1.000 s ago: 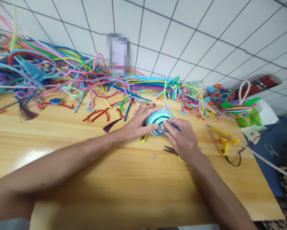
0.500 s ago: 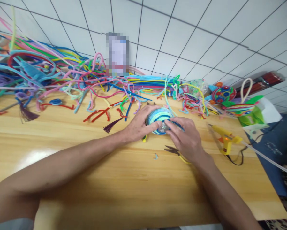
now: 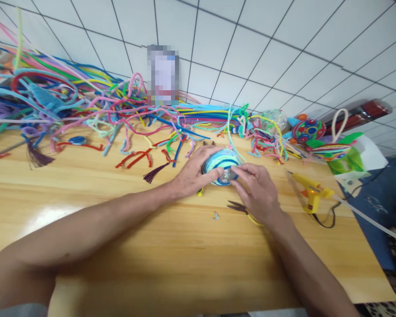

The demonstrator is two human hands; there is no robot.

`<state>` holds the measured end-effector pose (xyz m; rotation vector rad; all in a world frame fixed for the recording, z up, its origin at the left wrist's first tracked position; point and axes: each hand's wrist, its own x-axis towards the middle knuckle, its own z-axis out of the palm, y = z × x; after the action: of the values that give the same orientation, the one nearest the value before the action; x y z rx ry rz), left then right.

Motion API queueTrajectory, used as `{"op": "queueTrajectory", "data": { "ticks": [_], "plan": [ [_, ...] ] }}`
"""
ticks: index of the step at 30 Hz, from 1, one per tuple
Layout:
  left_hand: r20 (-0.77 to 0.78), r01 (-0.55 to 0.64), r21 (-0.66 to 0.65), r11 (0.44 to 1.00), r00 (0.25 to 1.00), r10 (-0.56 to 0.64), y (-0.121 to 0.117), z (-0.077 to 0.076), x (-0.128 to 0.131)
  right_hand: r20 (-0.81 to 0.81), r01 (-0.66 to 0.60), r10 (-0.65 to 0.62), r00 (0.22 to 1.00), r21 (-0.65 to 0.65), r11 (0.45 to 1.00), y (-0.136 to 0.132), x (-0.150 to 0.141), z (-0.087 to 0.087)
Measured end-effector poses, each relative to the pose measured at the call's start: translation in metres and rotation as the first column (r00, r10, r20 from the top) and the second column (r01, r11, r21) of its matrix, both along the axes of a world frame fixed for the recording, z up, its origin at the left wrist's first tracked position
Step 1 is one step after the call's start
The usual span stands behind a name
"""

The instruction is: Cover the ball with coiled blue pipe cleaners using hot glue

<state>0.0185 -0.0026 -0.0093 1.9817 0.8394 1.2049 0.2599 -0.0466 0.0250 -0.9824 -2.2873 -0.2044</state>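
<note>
Ball (image 3: 221, 159): one, striped blue and pale green, clear patch facing the person; located between both hands, above the table (image 3: 191, 251). 
Left hand (image 3: 199, 171): curved around the ball, holding it. 
Right hand (image 3: 260, 190): fingers narrow at the patch's edge; cannot tell whether they pinch a strand. 
Scissors (image 3: 239, 207): beside right hand. 
Glue gun (image 3: 312, 190): yellow, lamp lit. 
Panel (image 3: 164, 75): pixelated, any print unreadable.

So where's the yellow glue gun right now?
In the head view, the yellow glue gun is at the right, on the wooden table near its right edge, to the right of the person's right hand and the scissors.
</note>
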Motion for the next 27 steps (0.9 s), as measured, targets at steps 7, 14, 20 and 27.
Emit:
{"op": "queueTrajectory", "data": {
  "ticks": [7,14,20,27],
  "plan": [
    [0.008,-0.016,-0.031,0.999,1.000,0.017,-0.0003,0.0021,0.0005,-0.001,0.057,-0.057,0.998,-0.004,0.998,-0.0018,-0.0036,-0.0002],
    [0.021,-0.022,-0.032,0.999,1.000,0.022,-0.0016,0.0033,0.0004,-0.065,0.048,-0.047,0.997,0.013,0.999,-0.0001,-0.0055,-0.0014],
    [0.035,-0.037,-0.066,0.997,0.999,0.039,-0.0053,0.0027,0.0031,-0.026,0.044,-0.044,0.999,0.015,0.999,0.0003,-0.0056,0.0020],
    [0.033,-0.038,-0.080,0.996,0.999,0.041,-0.0046,0.0035,0.0028,-0.059,0.063,-0.063,0.996,-0.018,0.998,-0.0028,-0.0092,-0.0007]
  ]
}}
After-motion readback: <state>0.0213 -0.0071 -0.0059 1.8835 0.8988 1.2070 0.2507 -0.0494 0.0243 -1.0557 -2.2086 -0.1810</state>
